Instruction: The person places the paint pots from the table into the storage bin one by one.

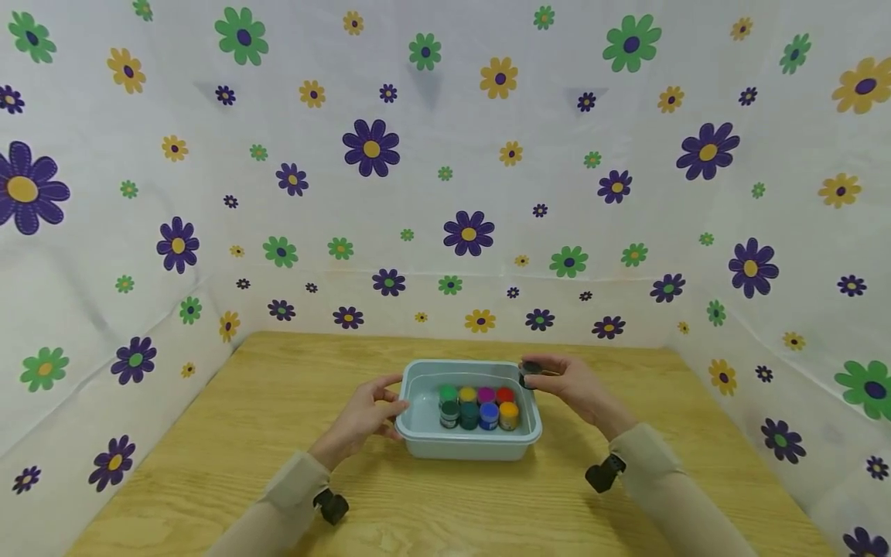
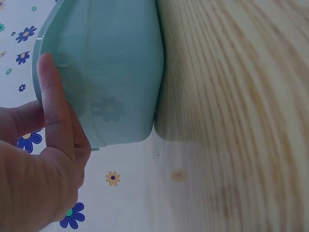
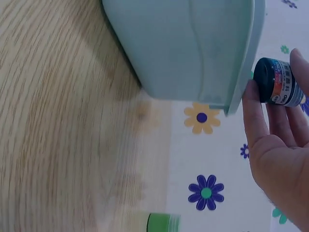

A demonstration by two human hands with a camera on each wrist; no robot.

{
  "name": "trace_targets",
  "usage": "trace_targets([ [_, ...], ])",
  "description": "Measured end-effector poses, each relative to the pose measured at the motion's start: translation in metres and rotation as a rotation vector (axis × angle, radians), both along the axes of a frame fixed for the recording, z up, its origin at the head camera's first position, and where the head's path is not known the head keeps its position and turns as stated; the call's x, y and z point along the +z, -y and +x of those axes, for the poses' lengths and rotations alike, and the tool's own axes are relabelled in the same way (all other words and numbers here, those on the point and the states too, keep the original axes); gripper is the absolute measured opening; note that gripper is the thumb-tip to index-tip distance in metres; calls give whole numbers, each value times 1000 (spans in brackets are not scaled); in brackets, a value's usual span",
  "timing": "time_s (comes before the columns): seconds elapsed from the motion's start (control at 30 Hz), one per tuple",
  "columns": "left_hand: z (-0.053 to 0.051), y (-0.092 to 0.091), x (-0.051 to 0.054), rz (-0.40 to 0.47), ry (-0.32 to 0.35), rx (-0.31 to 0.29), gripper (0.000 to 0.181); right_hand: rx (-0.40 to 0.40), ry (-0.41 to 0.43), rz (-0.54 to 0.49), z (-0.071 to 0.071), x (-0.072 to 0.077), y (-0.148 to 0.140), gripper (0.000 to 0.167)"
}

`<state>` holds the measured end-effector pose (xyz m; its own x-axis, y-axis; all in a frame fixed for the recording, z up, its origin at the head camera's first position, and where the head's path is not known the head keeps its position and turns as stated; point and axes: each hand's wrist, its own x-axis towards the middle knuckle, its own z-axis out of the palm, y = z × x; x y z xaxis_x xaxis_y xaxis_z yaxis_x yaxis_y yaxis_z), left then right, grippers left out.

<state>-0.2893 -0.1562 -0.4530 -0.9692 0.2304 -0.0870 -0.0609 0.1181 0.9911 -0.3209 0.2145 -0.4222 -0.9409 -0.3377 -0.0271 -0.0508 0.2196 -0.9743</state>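
A pale blue plastic basin (image 1: 465,449) sits on the table. Several small paint jars (image 1: 489,415) stand in two rows inside it, with lids in green, yellow, magenta, red, dark green, teal, blue and orange. My left hand (image 1: 365,414) grips the basin's left rim; in the left wrist view its fingers (image 2: 55,104) lie against the outer wall. Above the right rim, my right hand (image 1: 571,383) pinches a dark-lidded paint jar (image 3: 277,82), tilted on its side, between thumb and fingers. One fingertip is at the rim in the right wrist view.
A jar with a green lid (image 3: 163,222) stands on the table outside the basin, seen only in the right wrist view. The wooden table (image 1: 292,387) is enclosed at the back and sides by white flowered cloth (image 1: 418,201). Both wrists carry small black cameras (image 1: 604,473).
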Motion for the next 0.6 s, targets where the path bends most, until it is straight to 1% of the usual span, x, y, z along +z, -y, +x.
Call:
trace_targets([
  [0.1,0,0,3,9,1,-16,56,-6,8,-5,0,3,10,56],
  [0.2,1,-1,4,16,10,-24,57,-5,1,7,1,3,23,56],
  [0.33,0,-1,3,17,4,-23,57,-18,-12,12,1,5,44,50],
  [0.6,0,0,2,16,1,-35,58,-22,15,86,2,11,82,51],
])
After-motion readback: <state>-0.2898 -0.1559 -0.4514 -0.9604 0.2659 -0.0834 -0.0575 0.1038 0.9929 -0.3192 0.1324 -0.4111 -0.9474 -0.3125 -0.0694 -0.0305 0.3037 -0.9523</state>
